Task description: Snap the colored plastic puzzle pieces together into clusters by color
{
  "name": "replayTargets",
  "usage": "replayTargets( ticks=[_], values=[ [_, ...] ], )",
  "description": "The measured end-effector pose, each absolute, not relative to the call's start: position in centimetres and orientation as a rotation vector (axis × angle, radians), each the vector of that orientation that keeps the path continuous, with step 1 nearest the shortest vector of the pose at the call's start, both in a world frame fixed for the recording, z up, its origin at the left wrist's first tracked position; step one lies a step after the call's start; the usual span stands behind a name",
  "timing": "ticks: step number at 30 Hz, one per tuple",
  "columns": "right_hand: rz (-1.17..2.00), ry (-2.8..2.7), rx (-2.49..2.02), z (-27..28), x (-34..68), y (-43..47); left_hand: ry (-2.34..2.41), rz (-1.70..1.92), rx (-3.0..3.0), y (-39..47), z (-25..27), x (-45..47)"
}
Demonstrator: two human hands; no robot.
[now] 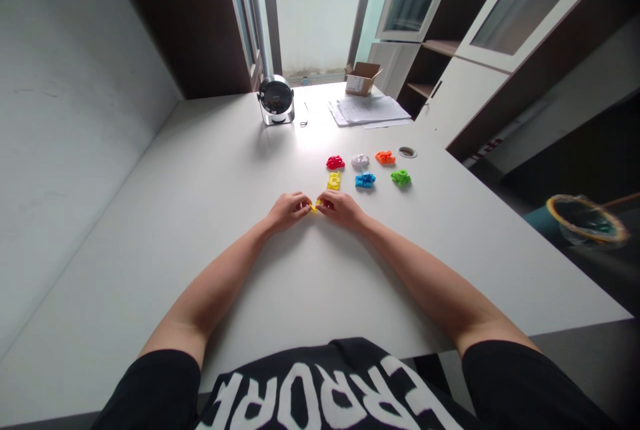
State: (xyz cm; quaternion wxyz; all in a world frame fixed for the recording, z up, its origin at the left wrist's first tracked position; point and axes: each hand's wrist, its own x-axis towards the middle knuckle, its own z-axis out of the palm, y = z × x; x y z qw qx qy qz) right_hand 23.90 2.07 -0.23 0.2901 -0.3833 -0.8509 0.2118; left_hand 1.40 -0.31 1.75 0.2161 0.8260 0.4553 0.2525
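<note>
My left hand (290, 210) and my right hand (343, 207) meet low over the white table, with fingers curled in a pinch. Between the fingertips shows a small yellow plastic piece (313, 208), mostly covered by them. Whether it is one part or two pressed together, I cannot tell. Just beyond my right hand lies a yellow cluster of plastic parts (334, 181). Similar small clusters sit near it: red (335, 163), white (360, 161), orange (385, 157), blue (365, 180) and green (401, 177).
A round black device on a silver stand (277, 100) is at the table's far side. Papers (373, 110) and an open cardboard box (362, 79) are at the far right. A cable hole (407, 152) pierces the white table (175, 237). A wall borders the left.
</note>
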Motion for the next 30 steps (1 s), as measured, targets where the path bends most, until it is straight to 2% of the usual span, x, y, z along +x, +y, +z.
replayTargets(
  ticks=[30],
  values=[
    [0.537, -2.274, -1.014, -0.26, 23.84, 2.02, 1.243, 0.697, 2.299, -0.32, 1.77, 1.31]
  ],
)
